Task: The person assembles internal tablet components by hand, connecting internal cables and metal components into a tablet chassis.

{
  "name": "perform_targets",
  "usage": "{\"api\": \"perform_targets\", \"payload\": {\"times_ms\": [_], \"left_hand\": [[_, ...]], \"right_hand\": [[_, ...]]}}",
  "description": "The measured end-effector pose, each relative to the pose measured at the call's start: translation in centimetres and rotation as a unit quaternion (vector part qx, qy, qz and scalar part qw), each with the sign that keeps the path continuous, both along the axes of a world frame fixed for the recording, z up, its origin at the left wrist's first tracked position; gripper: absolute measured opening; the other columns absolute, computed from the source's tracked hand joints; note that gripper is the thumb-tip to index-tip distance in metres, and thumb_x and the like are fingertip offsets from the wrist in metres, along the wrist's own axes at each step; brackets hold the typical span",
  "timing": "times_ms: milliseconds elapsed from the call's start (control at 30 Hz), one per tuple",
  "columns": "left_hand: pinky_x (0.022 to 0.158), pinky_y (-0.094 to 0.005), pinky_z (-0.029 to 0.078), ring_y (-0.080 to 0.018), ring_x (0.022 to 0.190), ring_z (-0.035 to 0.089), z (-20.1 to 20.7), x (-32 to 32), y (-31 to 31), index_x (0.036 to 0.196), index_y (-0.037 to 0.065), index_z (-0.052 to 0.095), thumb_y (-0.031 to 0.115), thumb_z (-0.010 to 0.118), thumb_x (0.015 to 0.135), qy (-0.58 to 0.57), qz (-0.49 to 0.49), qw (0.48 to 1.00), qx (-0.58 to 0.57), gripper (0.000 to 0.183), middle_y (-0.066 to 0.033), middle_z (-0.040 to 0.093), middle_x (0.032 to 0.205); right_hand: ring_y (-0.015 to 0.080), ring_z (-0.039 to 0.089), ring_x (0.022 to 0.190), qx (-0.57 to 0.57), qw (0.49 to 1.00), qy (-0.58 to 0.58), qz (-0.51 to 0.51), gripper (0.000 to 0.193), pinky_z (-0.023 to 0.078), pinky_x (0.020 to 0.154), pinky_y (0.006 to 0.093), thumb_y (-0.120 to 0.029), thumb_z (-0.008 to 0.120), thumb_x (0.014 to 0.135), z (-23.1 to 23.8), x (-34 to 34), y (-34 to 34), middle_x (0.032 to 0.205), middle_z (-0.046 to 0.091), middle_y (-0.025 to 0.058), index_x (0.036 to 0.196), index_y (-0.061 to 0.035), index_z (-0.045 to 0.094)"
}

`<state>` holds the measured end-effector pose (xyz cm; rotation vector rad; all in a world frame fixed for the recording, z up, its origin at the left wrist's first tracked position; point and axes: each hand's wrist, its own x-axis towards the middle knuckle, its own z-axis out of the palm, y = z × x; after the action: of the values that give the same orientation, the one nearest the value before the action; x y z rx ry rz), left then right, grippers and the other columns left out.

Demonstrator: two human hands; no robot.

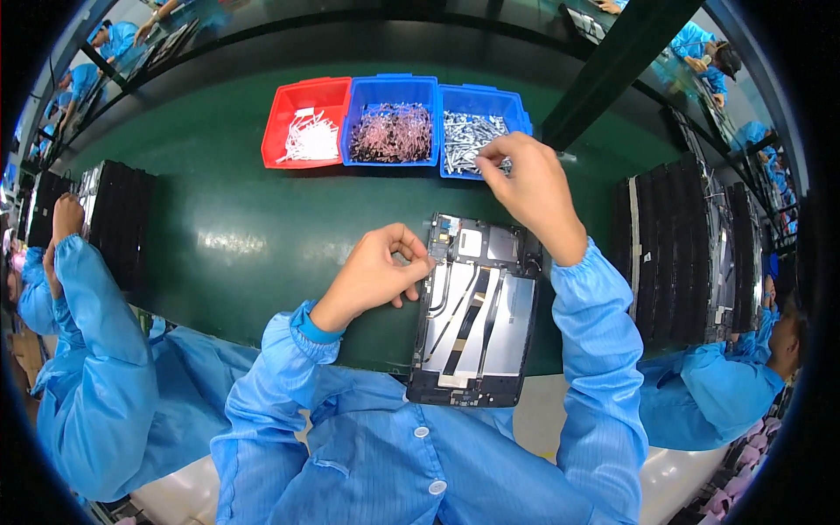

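An opened tablet (pixel 510 328), its inner parts showing, lies in front of me with its lower end past the table's near edge. At its upper left edge is my left hand (pixel 378 269), thumb and index finger pinched together; whatever they hold is too small to make out. My right hand (pixel 535 188) reaches over the front of the right blue bin (pixel 463 88), which holds many small silver-grey parts (pixel 468 131). Its thumb and index finger are closed in a pinch, and I cannot tell what is between them.
Beside that bin stand a middle blue bin (pixel 394 80) of pinkish-dark small parts and a red bin (pixel 276 131) of white strips. Stacks of dark panels stand at left (pixel 122 219) and right (pixel 674 254). A dark post (pixel 604 74) rises behind. Co-workers in blue sit on both sides.
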<state>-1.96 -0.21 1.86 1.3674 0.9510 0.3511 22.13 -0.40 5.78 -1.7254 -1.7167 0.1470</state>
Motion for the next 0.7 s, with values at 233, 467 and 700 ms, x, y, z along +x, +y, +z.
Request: {"api": "perform_targets", "payload": {"times_ms": [233, 467, 700], "left_hand": [[0.04, -0.0232, 0.047, -0.0113, 0.055, 0.064, -0.1, -0.4, -0.3, 0.098, -0.003, 0.06, 0.02, 0.075, 0.089, -0.02, 0.028, 0.999, -0.006, 0.029, -0.0097, 0.066, 0.082], [0.041, -0.0211, 0.045, -0.0082, 0.058, 0.061, -0.4, -1.1, -0.5, 0.101, -0.002, 0.061, 0.016, 0.07, 0.093, -0.084, 0.07, 0.994, -0.009, 0.022, -0.0072, 0.066, 0.084], [0.042, -0.02, 0.044, -0.0063, 0.058, 0.059, 1.9, 0.4, -1.9, 0.1, -0.001, 0.062, 0.018, 0.068, 0.097, -0.218, 0.119, 0.969, -0.001, 0.02, -0.0042, 0.064, 0.082]], "right_hand": [[0.0376, 0.069, 0.077, -0.035, 0.982, -0.181, -0.029, 0.01, 0.055, 0.068, 0.0479, -0.012, 0.066, 0.082, -0.7, -0.9, 1.1, 0.09, 0.066, 0.0175, 0.082, -0.0024, 0.07], [0.0343, 0.067, 0.068, 0.004, 0.989, -0.148, -0.023, 0.011, 0.053, 0.061, 0.0437, -0.011, 0.067, 0.081, 0.6, -0.7, -1.2, 0.084, 0.067, 0.0173, 0.083, 0.0002, 0.069], [-0.0024, 0.047, 0.053, -0.155, 0.897, 0.402, 0.103, 0.011, 0.032, 0.046, 0.0196, -0.009, 0.07, 0.089, -1.0, -4.3, -7.9, 0.07, 0.064, -0.0019, 0.087, 0.0017, 0.068]]}}
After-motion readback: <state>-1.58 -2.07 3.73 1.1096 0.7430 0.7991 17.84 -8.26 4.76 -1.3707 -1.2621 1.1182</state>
